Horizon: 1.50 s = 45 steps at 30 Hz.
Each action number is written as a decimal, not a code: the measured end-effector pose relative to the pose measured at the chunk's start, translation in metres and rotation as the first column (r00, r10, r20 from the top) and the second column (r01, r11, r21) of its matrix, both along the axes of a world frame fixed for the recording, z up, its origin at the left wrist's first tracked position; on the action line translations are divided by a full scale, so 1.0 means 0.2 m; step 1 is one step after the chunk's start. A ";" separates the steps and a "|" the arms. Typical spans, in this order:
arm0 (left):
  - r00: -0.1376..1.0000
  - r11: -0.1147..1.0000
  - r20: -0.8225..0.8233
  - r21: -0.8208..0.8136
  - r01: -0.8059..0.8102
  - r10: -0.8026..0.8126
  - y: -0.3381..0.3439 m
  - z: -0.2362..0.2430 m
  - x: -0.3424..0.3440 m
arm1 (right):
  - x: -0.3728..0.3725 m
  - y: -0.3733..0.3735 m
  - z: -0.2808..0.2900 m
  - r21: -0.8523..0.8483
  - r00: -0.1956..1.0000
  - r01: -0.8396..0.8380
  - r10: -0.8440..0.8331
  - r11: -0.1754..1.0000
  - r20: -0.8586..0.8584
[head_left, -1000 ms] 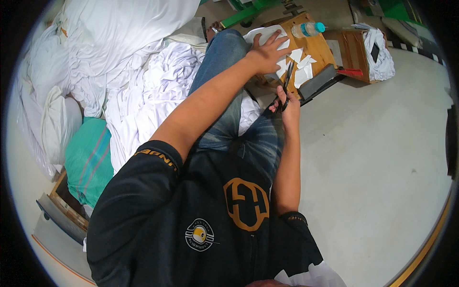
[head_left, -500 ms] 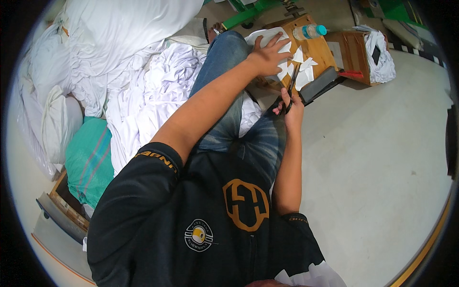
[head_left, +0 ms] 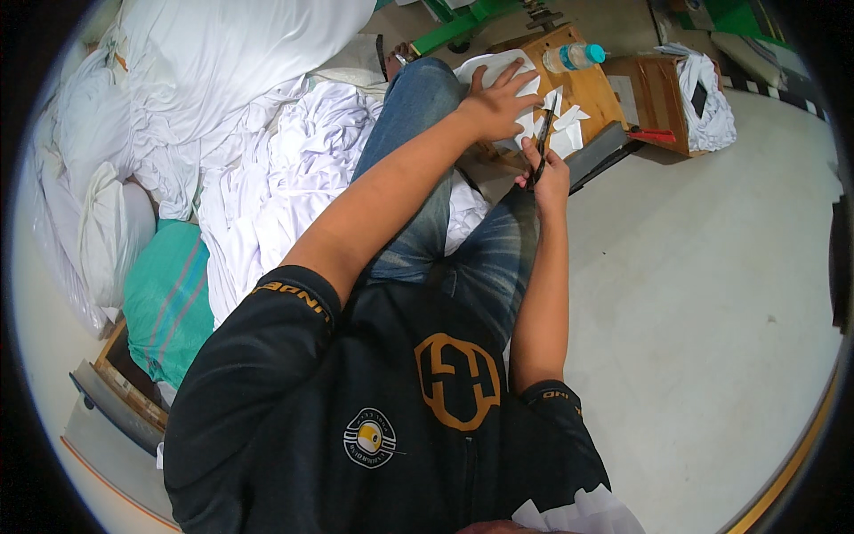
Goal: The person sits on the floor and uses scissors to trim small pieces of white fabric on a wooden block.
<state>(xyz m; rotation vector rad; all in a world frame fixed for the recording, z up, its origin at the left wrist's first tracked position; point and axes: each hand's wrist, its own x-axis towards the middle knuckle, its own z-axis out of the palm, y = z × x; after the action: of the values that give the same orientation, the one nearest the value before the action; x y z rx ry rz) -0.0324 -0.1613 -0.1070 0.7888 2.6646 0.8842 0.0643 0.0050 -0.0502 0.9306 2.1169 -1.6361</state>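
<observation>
My left hand [head_left: 500, 105] lies with its fingers spread over a white piece of cloth [head_left: 476, 67] on a small wooden table [head_left: 608, 102]. Black-handled scissors [head_left: 543, 133] are gripped in my right hand [head_left: 550, 176], their blades pointing away from me beside the left hand's fingertips. Small white scraps [head_left: 569, 138] lie by the blades on the tabletop. Whether the blades are cutting into the cloth I cannot tell.
A clear bottle with a blue cap [head_left: 574, 58] lies on the table's far side. To the right stands a cardboard box [head_left: 663, 93] with white cloth. Piled white fabric [head_left: 294, 160] and a green sack [head_left: 166, 289] are at left. A red-handled object [head_left: 652, 135] sits near the box.
My right hand has moved forward a little with the scissors, and the blades now reach farther up past the left fingers. The left hand stays in place on the cloth.
</observation>
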 end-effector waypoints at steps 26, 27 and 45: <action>1.000 1.000 -0.024 0.026 -0.010 0.011 0.00 0.00 0.00 | -0.17 0.10 0.00 -0.008 0.994 -0.095 0.096 0.995 0.055; 1.000 1.000 -0.024 0.027 -0.008 0.009 0.00 0.00 0.00 | -0.17 0.11 -0.02 0.027 0.992 -0.116 0.115 0.993 0.049; 1.000 0.999 -0.006 0.042 -0.001 0.001 0.00 0.01 0.00 | -0.15 0.06 0.00 0.007 0.996 -0.072 0.071 0.997 0.053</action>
<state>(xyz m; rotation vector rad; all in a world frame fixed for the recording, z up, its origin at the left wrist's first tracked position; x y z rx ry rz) -0.0326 -0.1610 -0.1047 0.8005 2.6600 0.9419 0.0336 0.0168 -0.0500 0.8806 2.0991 -1.5517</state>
